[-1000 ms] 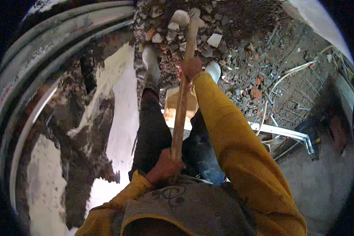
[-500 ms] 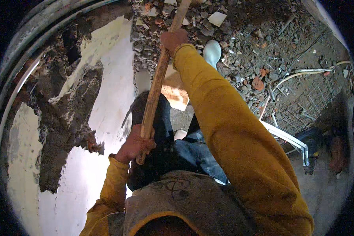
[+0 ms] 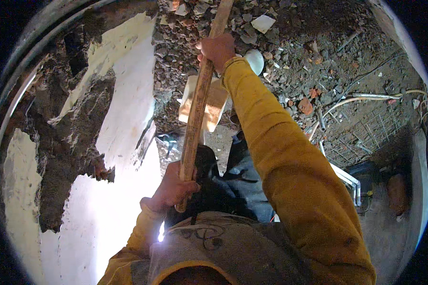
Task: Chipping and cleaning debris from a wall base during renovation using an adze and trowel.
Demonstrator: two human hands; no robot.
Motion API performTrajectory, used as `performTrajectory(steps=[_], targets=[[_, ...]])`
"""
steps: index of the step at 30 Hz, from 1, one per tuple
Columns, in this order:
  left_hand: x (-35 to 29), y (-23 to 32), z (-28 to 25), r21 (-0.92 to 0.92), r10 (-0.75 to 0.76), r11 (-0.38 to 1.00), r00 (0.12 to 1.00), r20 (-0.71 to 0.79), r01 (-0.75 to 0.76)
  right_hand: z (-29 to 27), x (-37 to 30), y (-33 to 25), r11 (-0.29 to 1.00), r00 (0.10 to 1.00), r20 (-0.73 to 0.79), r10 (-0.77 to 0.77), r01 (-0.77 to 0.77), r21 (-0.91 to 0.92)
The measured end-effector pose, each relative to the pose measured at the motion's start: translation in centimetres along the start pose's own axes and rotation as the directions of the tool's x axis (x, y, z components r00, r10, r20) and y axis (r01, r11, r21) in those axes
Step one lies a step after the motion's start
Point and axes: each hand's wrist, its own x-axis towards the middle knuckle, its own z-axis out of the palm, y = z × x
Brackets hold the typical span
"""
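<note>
A long wooden tool handle point(image 3: 196, 116) slants across the middle of the view, with its upper end running out past the top edge, so whatever it carries there is hidden. Around its lower end, just above my lap, my left hand point(image 3: 175, 186) is closed. Farther up, my right hand point(image 3: 218, 51) grips the same handle with the arm stretched forward. Broken rubble point(image 3: 178, 59) lies on the ground beside and beyond that hand. Beneath the handle is a pale, flat-sided block or board point(image 3: 216, 102), lit from one side.
At left stands a wall with peeling white plaster point(image 3: 123, 95) and dark bare patches. A white rounded object point(image 3: 255, 61) sits beside my right wrist. On the right lie a pale hose or cable point(image 3: 356, 99), wire mesh point(image 3: 373, 135), white pipes point(image 3: 345, 176) and a reddish brick piece point(image 3: 305, 106).
Both hands and the handle have shifted slightly right and toward me. My left-side leg has drawn back, showing more of the pale block and the ground beside the wall.
</note>
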Motion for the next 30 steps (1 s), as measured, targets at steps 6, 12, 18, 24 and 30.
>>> performTrajectory(steps=[6, 12, 18, 24, 30], targets=[[0.3, -1.7, 0.2, -0.089, 0.011, 0.996, 0.999, 0.038, -0.007, -2.4, -1.7, -5.1, 0.365, 0.827, 0.137, 0.545, -0.38, 0.85], [1.7, -3.0, 3.6, 0.032, 0.077, 0.996, 0.997, 0.018, -0.078, -5.0, -3.5, -4.7, 0.496, 0.841, 0.148, 0.52, -0.438, 0.75], [3.6, -4.0, 5.6, -0.14, 0.193, 0.975, 0.97, 0.147, -0.173, -5.5, -5.3, -2.7, 0.594, 0.835, 0.075, 0.545, -0.448, 0.668], [7.4, -11.5, 4.6, -0.307, 0.586, 0.789, 0.803, 0.112, -0.533, -3.3, -5.5, -3.7, 0.622, 0.814, 0.085, 0.574, -0.502, 0.601], [24.0, -24.4, -2.3, -0.645, 0.495, 0.631, 0.864, -0.093, -0.431, -5.4, -3.7, -0.6, 0.706, 0.815, 0.198, 0.545, -0.573, 0.417]])
